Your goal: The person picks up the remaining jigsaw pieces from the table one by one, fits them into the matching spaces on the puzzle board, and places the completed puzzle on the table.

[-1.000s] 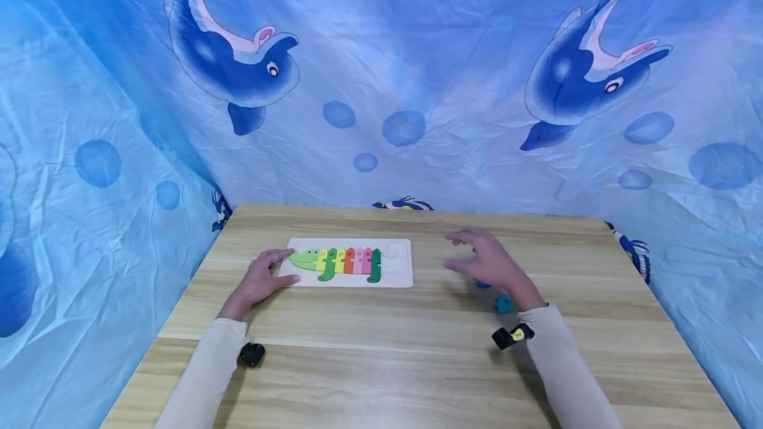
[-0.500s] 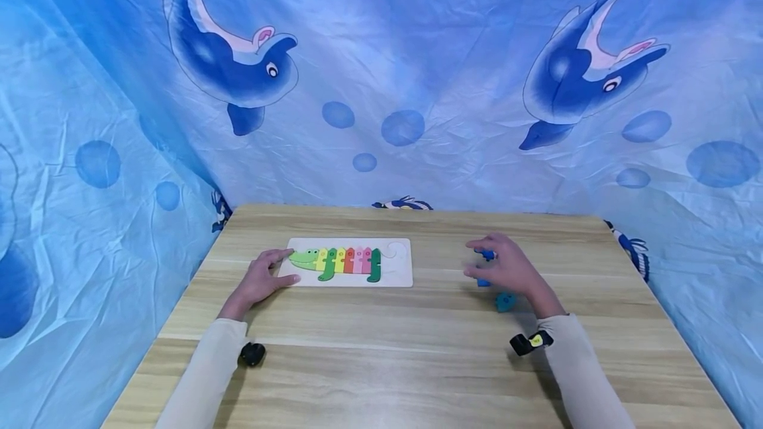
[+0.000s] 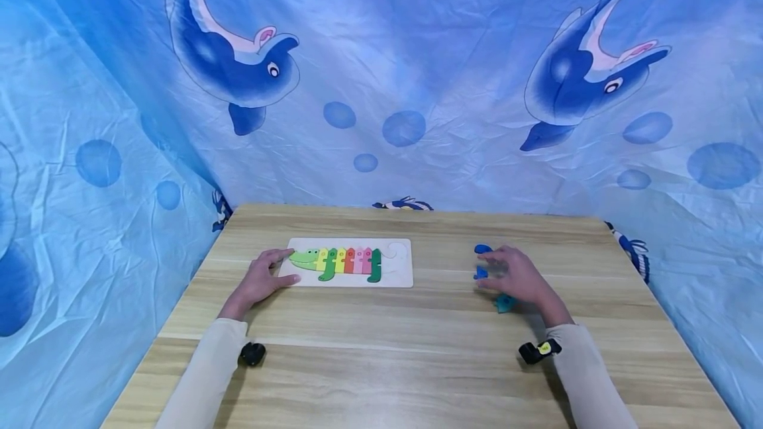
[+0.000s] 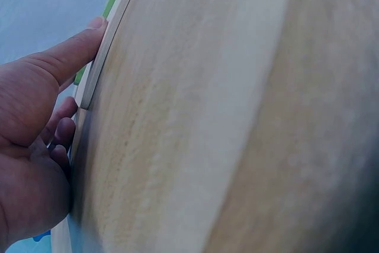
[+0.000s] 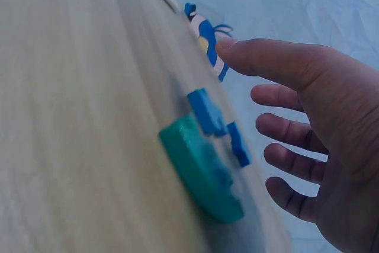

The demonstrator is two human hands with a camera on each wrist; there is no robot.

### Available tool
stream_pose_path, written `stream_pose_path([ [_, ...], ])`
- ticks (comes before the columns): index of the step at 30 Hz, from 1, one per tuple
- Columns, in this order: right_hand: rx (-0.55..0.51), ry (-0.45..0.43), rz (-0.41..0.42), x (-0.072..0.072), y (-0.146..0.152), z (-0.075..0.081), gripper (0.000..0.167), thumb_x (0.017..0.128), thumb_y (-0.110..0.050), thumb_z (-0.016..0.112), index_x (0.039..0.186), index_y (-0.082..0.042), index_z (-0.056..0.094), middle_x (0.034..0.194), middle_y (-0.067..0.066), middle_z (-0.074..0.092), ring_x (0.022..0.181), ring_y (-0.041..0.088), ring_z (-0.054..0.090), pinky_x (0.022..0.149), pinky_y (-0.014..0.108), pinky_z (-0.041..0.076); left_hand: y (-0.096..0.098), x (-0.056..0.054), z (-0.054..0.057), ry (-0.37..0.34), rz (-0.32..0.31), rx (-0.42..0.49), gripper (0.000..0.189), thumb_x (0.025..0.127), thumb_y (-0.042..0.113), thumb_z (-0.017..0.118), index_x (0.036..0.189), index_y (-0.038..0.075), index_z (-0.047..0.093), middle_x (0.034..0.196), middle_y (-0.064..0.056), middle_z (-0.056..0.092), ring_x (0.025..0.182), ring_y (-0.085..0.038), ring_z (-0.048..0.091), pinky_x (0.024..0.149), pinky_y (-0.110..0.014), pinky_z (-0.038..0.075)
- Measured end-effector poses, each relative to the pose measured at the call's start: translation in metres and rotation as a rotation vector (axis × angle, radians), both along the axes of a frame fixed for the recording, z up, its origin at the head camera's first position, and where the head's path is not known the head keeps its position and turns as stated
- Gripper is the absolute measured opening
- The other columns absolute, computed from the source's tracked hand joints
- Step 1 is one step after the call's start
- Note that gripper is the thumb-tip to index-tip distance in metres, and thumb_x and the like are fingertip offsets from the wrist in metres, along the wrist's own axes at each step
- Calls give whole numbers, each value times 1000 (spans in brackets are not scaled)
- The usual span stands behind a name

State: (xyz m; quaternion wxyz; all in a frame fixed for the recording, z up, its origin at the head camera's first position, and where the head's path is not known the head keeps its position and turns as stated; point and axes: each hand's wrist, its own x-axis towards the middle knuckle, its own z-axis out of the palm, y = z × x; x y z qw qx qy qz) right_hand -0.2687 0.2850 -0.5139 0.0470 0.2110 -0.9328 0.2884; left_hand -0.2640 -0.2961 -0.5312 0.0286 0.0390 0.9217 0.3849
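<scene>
A white puzzle board (image 3: pixel 395 279) lies left of centre on the table, bearing a crocodile of coloured pieces (image 3: pixel 350 261) with a green head, yellow, red and pink body parts and green legs. At its right end a curled tail outline shows bare. My left hand (image 3: pixel 257 285) holds the board's left end between thumb and fingers. Off to the right, my right hand (image 3: pixel 520 277) hovers with fingers parted, holding nothing. Beneath and beside it lie a blue puzzle piece (image 5: pixel 206 112), another blue puzzle piece (image 5: pixel 238 145) and a teal puzzle piece (image 5: pixel 198 173).
The wooden table (image 3: pixel 369 363) reaches back to a blue cloth (image 3: pixel 465 171) printed with dolphins and bubbles. This cloth also hangs on both sides. Each wrist carries a small black camera, such as the one on the left sleeve (image 3: pixel 199 376).
My right hand has moved right and toward me, from beside the board to over the loose pieces, uncovering the far blue one. The left hand and the board have stayed put.
</scene>
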Motion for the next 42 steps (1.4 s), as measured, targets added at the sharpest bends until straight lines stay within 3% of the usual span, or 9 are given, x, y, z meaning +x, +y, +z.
stream_pose_path([
  [11, 18, -96, -44, 3, 8, -12, 68, 79, -49, 86, 132, -9, 70, 116, 11, 65, 105, 28, 61, 83, 45, 53, 0, 1, 0, -6, 12, -1, 78, 90, 36, 80, 154, 8, 46, 159, -28, 30, 143, -51, 28, 115, -67, 27],
  [16, 3, -92, -35, 3, 10, -15, 67, 80, -48, 86, 131, -9, 70, 114, 10, 65, 102, 27, 62, 81, 42, 53, 1, 0, 0, -12, 18, -3, 77, 90, 35, 80, 154, 9, 45, 160, -27, 29, 143, -50, 28, 115, -67, 27],
  [24, 7, -86, -26, 1, 10, -18, 64, 80, -45, 87, 129, -7, 71, 110, 9, 65, 106, 33, 65, 86, 50, 56, 1, 0, 0, -11, 15, 0, 78, 89, 36, 80, 154, 9, 46, 159, -28, 29, 142, -51, 30, 114, -67, 29],
  [33, 7, -57, -4, -2, 10, -22, 56, 80, -42, 87, 121, -5, 75, 108, 8, 68, 95, 22, 60, 77, 37, 50, -1, 0, -3, 1, 4, -2, 80, 89, 39, 81, 154, 8, 46, 158, -28, 31, 138, -51, 35, 112, -67, 31],
  [42, -3, -65, -17, -3, 11, -22, 54, 81, -42, 86, 120, -5, 75, 109, 9, 68, 98, 25, 62, 79, 38, 52, -1, -2, -5, 4, 5, 1, 79, 88, 38, 81, 154, 9, 47, 159, -27, 31, 140, -51, 34, 113, -67, 30],
])
